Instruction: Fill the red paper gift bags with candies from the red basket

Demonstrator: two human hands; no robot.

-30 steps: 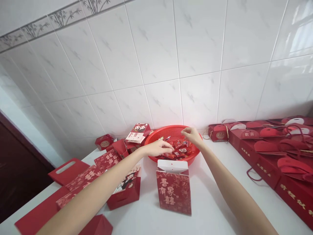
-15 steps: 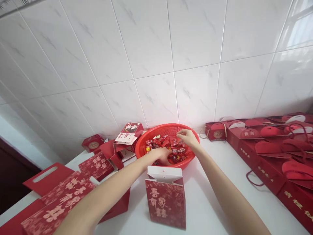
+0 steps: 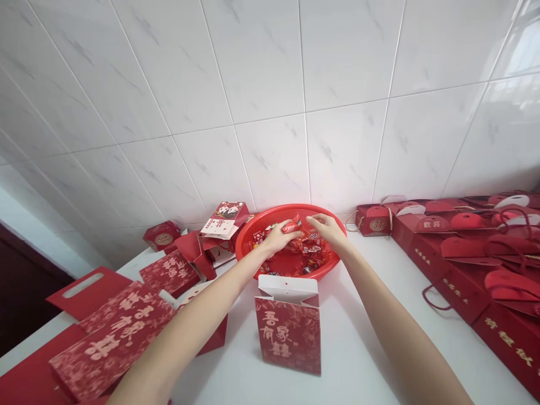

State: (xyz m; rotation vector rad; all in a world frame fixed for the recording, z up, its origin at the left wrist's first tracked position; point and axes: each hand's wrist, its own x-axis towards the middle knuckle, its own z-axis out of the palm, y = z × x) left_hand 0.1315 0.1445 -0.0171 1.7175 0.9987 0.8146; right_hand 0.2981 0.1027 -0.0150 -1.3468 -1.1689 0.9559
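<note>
Candy [image 3: 291, 226] is gripped by the left hand [image 3: 276, 240] over the basket [image 3: 243, 253], lower centre of the frame, the right hand [image 3: 330, 229] curling beside it, its hold impossible to tell, so a loose pinch could spill likely slick wrappers, or a low forearm tip the open box [image 3: 289, 340] below.

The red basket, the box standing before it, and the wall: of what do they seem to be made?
Basket: probably plastic, slightly glossy; smooth one-colour rim, fine regular holes.
Box: likely thin printed cardboard, matte or satin; creased folds, white inside.
Wall: apparently glazed ceramic tiles, marble-patterned; straight joints and bright reflections at right.
</note>
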